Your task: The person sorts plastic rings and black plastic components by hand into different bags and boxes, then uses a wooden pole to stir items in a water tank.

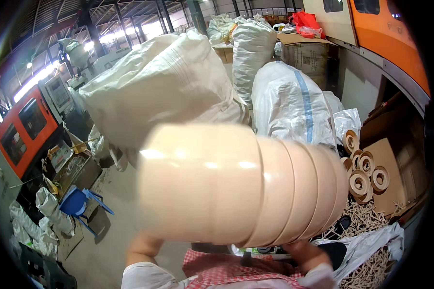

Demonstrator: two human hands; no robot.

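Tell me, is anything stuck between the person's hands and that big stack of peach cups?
Nothing visible is. The stack of peach cups is raised close to the camera and hides both hands; only the forearms show beneath it, so the grip itself cannot be seen.

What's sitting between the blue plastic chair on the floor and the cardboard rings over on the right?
In the head view, the stack of peach-coloured rolls held up close to the camera spans the stretch between the blue chair and the cardboard rings.
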